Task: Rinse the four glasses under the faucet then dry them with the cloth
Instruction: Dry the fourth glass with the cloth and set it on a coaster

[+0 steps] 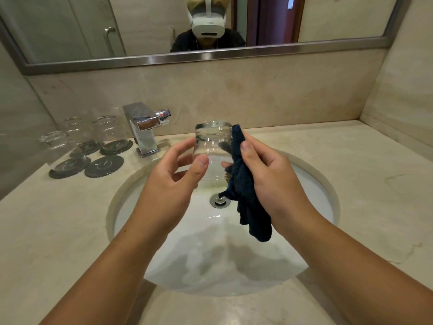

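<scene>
**Glass upright between my hands, cloth on its right wall**

I hold the glass (212, 146) over the sink (328, 184), just ahead of my hands and between them. Its long axis stands nearly upright, with the thick base on top and the mouth, as far as I can tell, facing down. My left hand (171, 177) grips it from the left, thumb on the near wall and fingers round the far one. My right hand (269, 179) is curled round the dark blue cloth (243, 191) and pinches it against the glass's right wall; the loose end hangs below my palm. Both hands are equally near, so I judge the drying turns on the left hand rotating the glass about that axis against the cloth. The three other glasses (106, 130) stand on coasters on the table (351, 160), left of the faucet (143, 127), beside one bare coaster (104, 166).
</scene>
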Motion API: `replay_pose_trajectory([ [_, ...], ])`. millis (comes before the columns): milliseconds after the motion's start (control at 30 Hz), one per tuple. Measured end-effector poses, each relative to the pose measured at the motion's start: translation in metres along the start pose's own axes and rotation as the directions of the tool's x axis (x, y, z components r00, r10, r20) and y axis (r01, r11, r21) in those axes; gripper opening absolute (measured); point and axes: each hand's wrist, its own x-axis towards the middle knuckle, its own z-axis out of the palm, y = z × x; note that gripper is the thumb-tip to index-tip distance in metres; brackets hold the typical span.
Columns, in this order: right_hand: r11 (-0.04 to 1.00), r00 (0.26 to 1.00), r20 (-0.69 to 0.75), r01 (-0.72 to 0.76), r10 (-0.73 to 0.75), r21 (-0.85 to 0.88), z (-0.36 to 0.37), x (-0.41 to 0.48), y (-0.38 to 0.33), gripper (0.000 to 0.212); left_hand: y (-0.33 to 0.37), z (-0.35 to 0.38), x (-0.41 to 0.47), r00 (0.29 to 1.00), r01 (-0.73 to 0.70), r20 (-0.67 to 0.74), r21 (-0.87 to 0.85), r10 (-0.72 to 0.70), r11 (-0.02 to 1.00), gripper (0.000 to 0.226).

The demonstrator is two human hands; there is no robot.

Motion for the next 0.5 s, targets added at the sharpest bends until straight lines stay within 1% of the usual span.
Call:
replay_pose_trajectory([
  [67, 0.998, 0.999, 0.011, 0.038, -0.037, -0.052, 0.0008, -0.0023, -0.0009, 0.032, 0.0014, 0.0019, -0.0011, 1.000, 0.001, 0.004, -0.011, -0.001, 1.000, 0.047],
  [133, 0.993, 0.997, 0.030, 0.073, -0.070, -0.093, 0.0016, -0.0039, -0.0004, 0.033, 0.0035, 0.0042, -0.0025, 1.000, -0.003, -0.008, -0.022, 0.003, 1.000, 0.056],
  [200, 0.992, 0.997, 0.039, 0.074, -0.070, -0.105, 0.0010, -0.0033, 0.0010, 0.034, 0.0041, 0.0037, -0.0026, 1.000, 0.003, -0.021, -0.034, -0.004, 0.999, 0.064],
  [267, 0.997, 0.998, 0.048, 0.042, -0.039, -0.059, -0.0004, -0.0013, 0.0020, 0.035, 0.0030, 0.0010, -0.0015, 0.999, 0.034, -0.005, -0.070, -0.034, 0.997, 0.063],
  [333, 0.999, 0.998, 0.057, -0.016, 0.014, 0.031, -0.0012, 0.0006, 0.0013, 0.034, 0.0037, -0.0005, -0.0009, 0.998, 0.062, 0.021, -0.136, -0.059, 0.989, 0.059],
  [433, 0.983, 0.994, 0.073, -0.092, 0.081, 0.161, -0.0010, 0.0013, 0.0005, 0.032, 0.0038, 0.0007, 0.0000, 0.996, 0.087, 0.034, -0.228, -0.081, 0.970, 0.065],
  [500, 0.980, 0.994, 0.067, -0.096, 0.085, 0.174, -0.0010, 0.0021, 0.0014, 0.031, 0.0037, 0.0022, 0.0006, 0.996, 0.085, 0.035, -0.218, -0.079, 0.972, 0.064],
])
